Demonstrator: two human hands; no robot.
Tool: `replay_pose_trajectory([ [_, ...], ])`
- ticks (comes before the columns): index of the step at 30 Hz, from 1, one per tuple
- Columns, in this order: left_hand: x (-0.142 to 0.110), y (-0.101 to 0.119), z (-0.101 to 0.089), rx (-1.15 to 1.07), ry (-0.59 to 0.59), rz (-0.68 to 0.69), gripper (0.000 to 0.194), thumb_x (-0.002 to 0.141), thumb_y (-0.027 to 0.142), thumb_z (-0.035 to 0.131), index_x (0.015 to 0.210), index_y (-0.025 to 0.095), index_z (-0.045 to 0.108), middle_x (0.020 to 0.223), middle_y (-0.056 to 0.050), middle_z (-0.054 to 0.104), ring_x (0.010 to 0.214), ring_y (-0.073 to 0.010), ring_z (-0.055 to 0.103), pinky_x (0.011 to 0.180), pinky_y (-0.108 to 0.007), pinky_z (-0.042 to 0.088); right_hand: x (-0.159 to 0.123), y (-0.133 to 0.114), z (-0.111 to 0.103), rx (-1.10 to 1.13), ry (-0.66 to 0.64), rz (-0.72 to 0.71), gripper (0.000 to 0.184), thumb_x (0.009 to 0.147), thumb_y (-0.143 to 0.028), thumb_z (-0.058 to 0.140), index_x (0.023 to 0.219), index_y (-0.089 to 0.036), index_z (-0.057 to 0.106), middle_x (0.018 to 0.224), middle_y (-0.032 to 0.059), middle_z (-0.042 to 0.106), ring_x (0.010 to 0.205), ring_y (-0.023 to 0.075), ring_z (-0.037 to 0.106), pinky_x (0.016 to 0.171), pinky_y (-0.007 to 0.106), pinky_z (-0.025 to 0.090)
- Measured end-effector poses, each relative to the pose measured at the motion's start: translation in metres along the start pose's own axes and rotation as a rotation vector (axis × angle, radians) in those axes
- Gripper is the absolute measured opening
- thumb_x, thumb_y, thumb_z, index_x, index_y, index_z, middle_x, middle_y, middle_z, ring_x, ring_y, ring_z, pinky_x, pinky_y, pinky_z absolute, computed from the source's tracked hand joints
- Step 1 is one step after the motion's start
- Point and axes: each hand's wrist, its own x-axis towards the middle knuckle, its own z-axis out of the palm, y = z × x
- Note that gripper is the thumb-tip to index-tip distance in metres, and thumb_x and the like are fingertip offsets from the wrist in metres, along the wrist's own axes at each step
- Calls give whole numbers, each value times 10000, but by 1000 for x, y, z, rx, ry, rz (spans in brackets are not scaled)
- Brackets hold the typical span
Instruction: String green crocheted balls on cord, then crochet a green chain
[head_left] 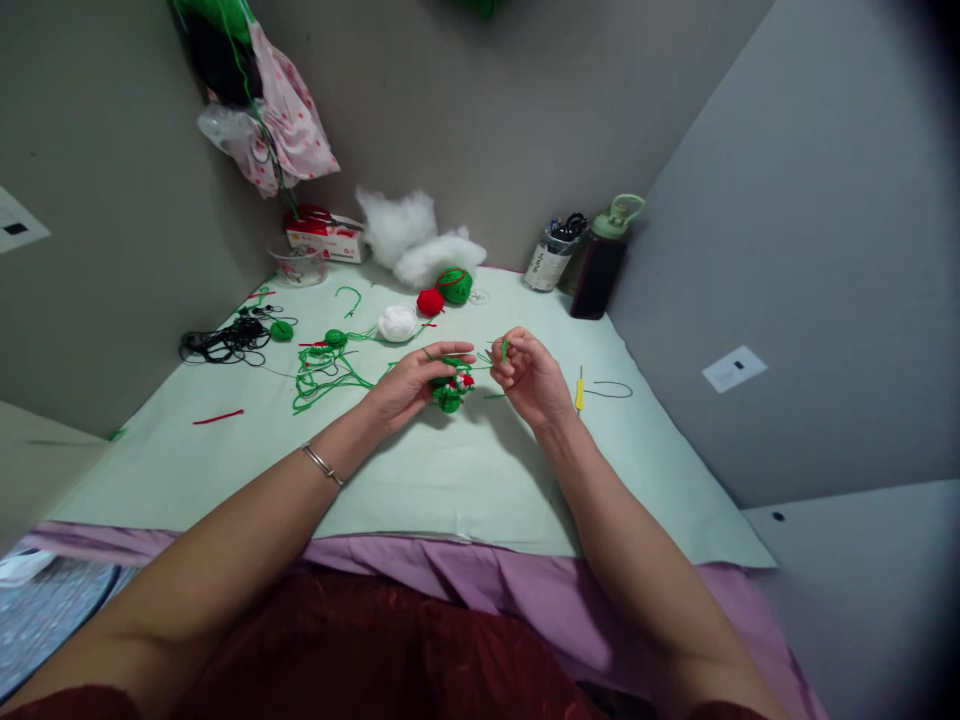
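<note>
My left hand (415, 384) is closed around a small crocheted piece (450, 400) in green, red and white, its fingers curled over the top. Green yarn runs from this piece across to my right hand (527, 370). The right fingers are pinched on a strand of green yarn (505, 350), and a thin grey tip shows beside them, too small to name. A yellow-handled crochet hook (580, 392) lies to the right of my right hand, near a dark loop of cord.
Tangled green yarn (315, 375) and black cords (229, 340) lie left. White (397, 323), red (430, 302) and green yarn balls (454, 286) sit behind my hands, before white stuffing (420, 235). A pen holder (547, 262) and bottle (600, 262) stand back right.
</note>
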Motion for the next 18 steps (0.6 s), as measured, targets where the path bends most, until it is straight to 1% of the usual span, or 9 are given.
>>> replay_pose_trajectory([
  [1, 0, -1, 1, 36, 2, 1, 340, 771, 167, 779, 1111, 161, 758, 1135, -95, 752, 809, -137, 689, 733, -266, 526, 0, 0, 1, -5, 0, -1, 182, 743, -242, 703, 732, -204, 526, 626, -47, 560, 497, 60, 394, 445, 160, 307],
  [3, 0, -4, 3, 119, 5, 4, 277, 762, 241, 817, 1015, 151, 751, 945, -58, 744, 728, -120, 647, 683, -246, 484, -2, 0, 2, -24, -13, 2, 181, 750, -260, 717, 744, -203, 546, 658, -35, 600, 514, 65, 431, 462, 165, 331],
  [5, -1, -6, 5, 209, -4, 19, 221, 755, 283, 817, 900, 151, 715, 765, -14, 677, 661, -109, 587, 626, -232, 426, -3, 1, 3, -53, -41, 7, 189, 765, -282, 727, 752, -202, 556, 688, -23, 633, 522, 68, 453, 474, 173, 345],
  [6, -2, -7, 5, 253, -14, 32, 199, 752, 284, 805, 852, 155, 691, 712, -1, 640, 640, -107, 558, 608, -229, 401, -3, 2, 3, -68, -56, 11, 195, 771, -288, 730, 752, -201, 557, 694, -19, 641, 513, 65, 446, 476, 176, 341],
  [8, -2, -7, 6, 335, -41, 40, 170, 745, 274, 772, 797, 161, 656, 681, 5, 606, 623, -106, 516, 589, -231, 366, -3, 3, 4, -86, -71, 22, 206, 774, -284, 739, 748, -195, 555, 687, -22, 638, 475, 47, 394, 469, 176, 312],
  [11, -2, -7, 5, 391, -74, 21, 148, 732, 273, 734, 777, 165, 643, 694, -2, 596, 624, -109, 485, 586, -237, 342, -3, 4, 3, -87, -52, 32, 221, 758, -268, 760, 743, -184, 556, 673, -29, 626, 442, 20, 310, 468, 174, 275],
  [14, -1, -5, 1, 375, -123, -5, 149, 732, 283, 714, 769, 165, 632, 703, -7, 588, 640, -113, 485, 596, -234, 338, -2, 5, 2, -74, -19, 19, 241, 748, -274, 781, 737, -180, 560, 670, -31, 619, 448, 15, 289, 472, 172, 258],
  [18, -1, 0, -2, 354, -202, -81, 153, 735, 288, 709, 767, 165, 624, 691, -8, 587, 615, -110, 474, 571, -232, 323, -3, 4, 5, -82, 1, 16, 269, 728, -288, 806, 728, -181, 558, 676, -28, 614, 460, 17, 274, 470, 174, 242],
])
